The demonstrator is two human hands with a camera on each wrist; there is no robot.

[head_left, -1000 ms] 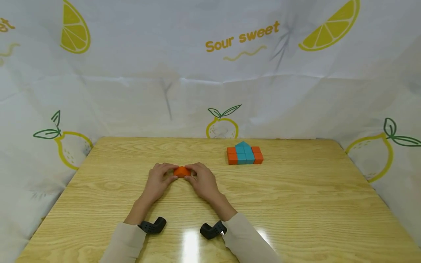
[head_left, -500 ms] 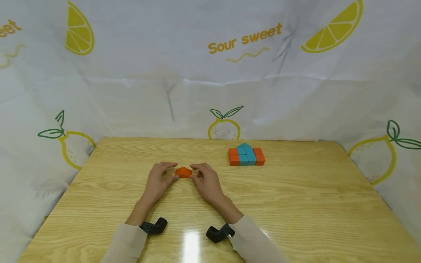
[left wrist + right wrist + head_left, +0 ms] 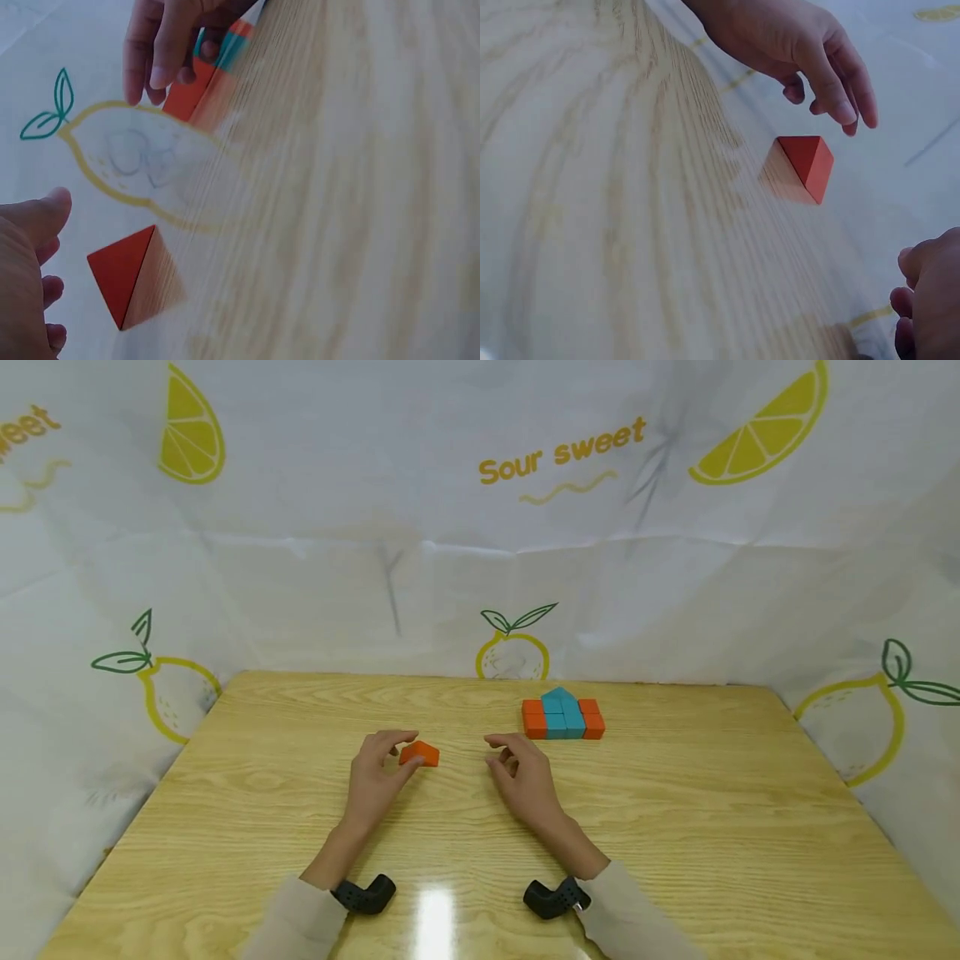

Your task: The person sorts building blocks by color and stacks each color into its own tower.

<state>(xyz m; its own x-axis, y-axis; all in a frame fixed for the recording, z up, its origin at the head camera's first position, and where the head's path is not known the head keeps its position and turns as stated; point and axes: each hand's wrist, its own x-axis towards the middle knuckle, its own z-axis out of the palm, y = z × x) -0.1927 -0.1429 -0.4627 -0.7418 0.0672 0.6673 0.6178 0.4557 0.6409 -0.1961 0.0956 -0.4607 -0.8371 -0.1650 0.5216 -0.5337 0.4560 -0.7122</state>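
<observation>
Currently, the orange triangular block (image 3: pixel 427 751) rests on the wooden table (image 3: pixel 712 810), apex up, between the two hands and nearer the left. The left hand (image 3: pixel 377 787) is just beside it, thumb and fingers spread; in the head view the thumb overlaps the block, but both wrist views show a gap, so no contact. The right hand (image 3: pixel 527 783) is well apart from the block, on its right; thumb and forefinger stand apart, holding nothing. Beyond the right hand, farther back, lies a block cluster (image 3: pixel 564 722): blue pieces in the middle, a pointed blue one at the far side, orange pieces on both flanks. Black wrist devices (image 3: pixel 367 896) project inward at both pale sleeves (image 3: pixel 296 920). Lemon-printed white sheeting (image 3: pixel 330 602) backs the table.
</observation>
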